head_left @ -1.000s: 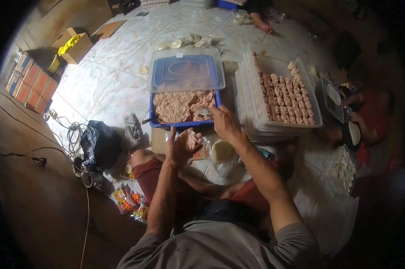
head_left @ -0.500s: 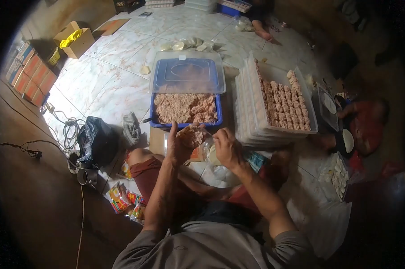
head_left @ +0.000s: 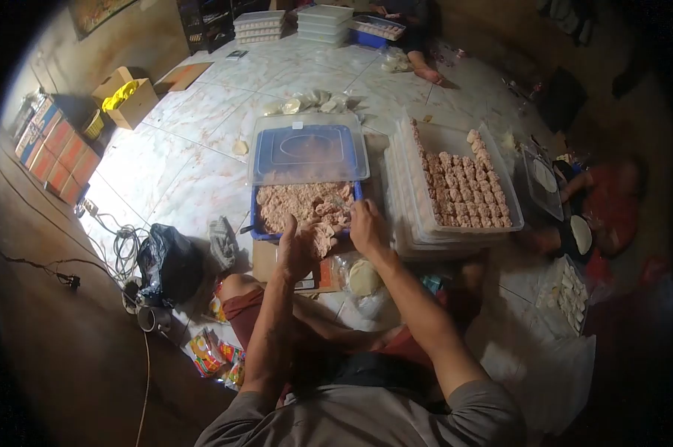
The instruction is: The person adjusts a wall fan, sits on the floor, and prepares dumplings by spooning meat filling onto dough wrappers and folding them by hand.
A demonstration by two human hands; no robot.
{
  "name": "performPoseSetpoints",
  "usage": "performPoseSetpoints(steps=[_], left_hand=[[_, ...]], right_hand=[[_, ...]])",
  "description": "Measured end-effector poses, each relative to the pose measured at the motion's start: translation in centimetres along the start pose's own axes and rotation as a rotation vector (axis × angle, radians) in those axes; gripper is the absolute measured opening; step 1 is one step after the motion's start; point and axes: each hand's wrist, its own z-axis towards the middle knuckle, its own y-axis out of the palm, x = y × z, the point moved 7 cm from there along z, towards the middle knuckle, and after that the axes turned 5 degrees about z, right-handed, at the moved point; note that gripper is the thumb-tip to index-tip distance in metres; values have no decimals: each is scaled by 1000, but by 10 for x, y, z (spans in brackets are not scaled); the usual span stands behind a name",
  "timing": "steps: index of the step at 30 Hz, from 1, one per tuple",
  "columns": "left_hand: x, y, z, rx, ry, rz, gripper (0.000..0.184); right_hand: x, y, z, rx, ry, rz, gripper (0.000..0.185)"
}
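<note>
My left hand (head_left: 295, 252) is cupped, thumb up, around a dumpling wrapper with minced meat (head_left: 323, 240) in it, at the near edge of the blue tub. Closed fingers of my right hand (head_left: 367, 228) are at the tub's near right corner. They grip something thin that reaches toward the meat; its shape is mostly hidden. Pinkish minced meat (head_left: 295, 203) fills the front of the blue tub (head_left: 256, 223). A clear lid (head_left: 306, 149) covers its back half. Below my right hand, a stack of round pale wrappers (head_left: 364, 278) lies in a plastic bag.
Stacked clear trays (head_left: 407, 216) stand to the right, the top one holding rows of filled dumplings (head_left: 467, 190). A black plastic bag (head_left: 169, 261) and cables (head_left: 124, 249) are at the left. Another person (head_left: 612, 201) sits at the far right. More wrappers (head_left: 314, 100) lie behind the tub.
My right hand has moved from beside the filled wrapper to the tub's right corner. My left hand stays cupped around the wrapper near the tub. The view has tilted upward slightly.
</note>
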Motion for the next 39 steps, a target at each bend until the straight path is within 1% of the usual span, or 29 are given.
performPoseSetpoints(steps=[1, 2, 3, 4, 6, 7, 9, 10, 11, 13, 14, 15, 17, 18, 19, 20, 21, 22, 23, 25, 27, 28, 29, 30, 31, 33, 35, 37, 39], left_hand=[[-3, 4, 2, 15, -32, -24, 88], [-2, 15, -1, 53, -24, -1, 88], [-5, 7, -2, 51, -29, 5, 88], [-8, -8, -3, 28, -35, -15, 88], [-3, 11, -12, -99, -15, -75, 92], [-2, 12, -20, -79, -13, -90, 92], [-8, 11, -28, -22, -113, -193, 95], [-9, 11, -32, 24, -140, -152, 95], [-9, 17, -34, 27, -150, -156, 95], [-18, 38, -40, -116, -229, -113, 94], [-22, 28, -37, -16, -185, -43, 94], [-24, 30, -34, -27, -185, -39, 94], [-32, 33, -37, -23, -161, -138, 93], [-37, 34, -38, -17, -169, -136, 93], [-37, 31, -35, 31, -109, -117, 91], [-36, 30, -32, 77, -49, -96, 90], [-39, 31, -32, 75, -50, -90, 90], [-36, 26, -31, 154, 38, -119, 90], [-33, 24, -33, 240, 118, -150, 90], [-41, 28, -30, 236, 113, -130, 89], [-47, 19, -22, 222, 201, -61, 87], [-48, 17, -16, 210, 236, -111, 86], [-51, 14, -14, 207, 233, -107, 86], [-63, 10, -16, 198, 139, -122, 84], [-73, 13, -19, 189, 45, -137, 83], [-79, 16, -19, 188, 8, -75, 83], [-79, 17, -18, 179, -62, -74, 82], [-82, 21, -28, 193, -114, -91, 81], [-82, 36, -26, 83, -161, -71, 79]], right_hand=[[3, 1, 6, -44, 16, -154, 12], [6, -2, 5, -38, 24, -155, 12], [9, 0, 5, -117, 54, -248, 13], [4, -2, 9, -192, 79, -338, 14], [-7, -6, 10, -373, 116, -519, 16], [-12, -15, 1, -397, 113, -515, 16], [-42, -55, -7, -219, -70, -95, 11], [-66, -71, -12, -267, -175, 86, 9], [-60, -69, -17, -270, -164, 85, 9], [-64, -60, -38, -407, -342, 111, 10], [-62, -69, -40, -352, -330, -18, 11], [-64, -78, -39, -343, -332, -25, 11], [-80, -94, -42, -289, -365, 118, 10], [-77, -85, -46, -330, -381, 142, 8], [-67, -80, -51, -324, -377, 145, 8], [-53, -73, -56, -346, -280, 95, 6], [-40, -67, -61, -369, -188, 45, 5], [-41, -71, -65, -328, -96, 79, 8], [-45, -67, -74, -326, -99, 84, 8], [-40, -60, -97, -252, 23, 144, 9], [-41, -55, -119, -255, 16, 237, 8], [-42, -63, -119, -226, 28, 289, 8], [-41, -68, -116, -198, 38, 340, 9], [-37, -70, -119, -195, 51, 341, 9], [-33, -67, -121, -248, 61, 310, 8], [-25, -60, -123, -350, 69, 247, 8], [-31, -74, -111, -341, 18, 207, 7], [-39, -94, -104, -260, -7, 238, 7], [-17, -72, -112, -308, -44, 211, 5]])
